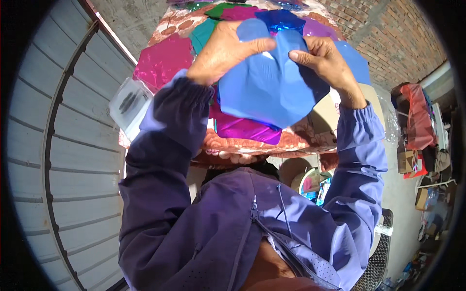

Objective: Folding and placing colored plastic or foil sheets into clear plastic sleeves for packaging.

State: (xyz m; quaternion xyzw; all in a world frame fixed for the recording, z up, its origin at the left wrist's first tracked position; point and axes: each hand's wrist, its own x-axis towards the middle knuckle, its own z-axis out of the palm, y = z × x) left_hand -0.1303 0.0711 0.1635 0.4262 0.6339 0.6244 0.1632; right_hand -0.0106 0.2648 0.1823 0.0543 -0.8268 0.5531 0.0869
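- Purple jacket (233,233) fills the lower middle of the frame, its zip partly undone and its elasticated cuffs gathered at both wrists.
- Both sleeved arms reach up from the lower corners toward the upper centre, elbows spread wide, forearms angling inward.
- Left hand (221,53), upper centre-left: wrist slanting up and to the right, back of the hand toward the camera, thumb stretched rightward across the blue sheet. It pinches the sheet's upper left part; most of its fingers are hidden.
- Right hand (327,63), upper centre-right: wrist leaning up and to the left, fingers curled, thumb pointing left along the sheet's upper right edge. It has a narrow hold there, though the exact fingertip contact cannot be told.
- Blue sheet (272,92), upper centre, hangs between the hands, creased below the thumbs, with a rounded lower outline.
- Shiny magenta foil (252,130) lies just below the sheet in the frame, on the floral tablecloth (296,140).
- Clear packet (128,104) sits left of the left wrist; a crimson piece (165,58) lies above it.
- Brick wall (388,39) stands at the upper right.
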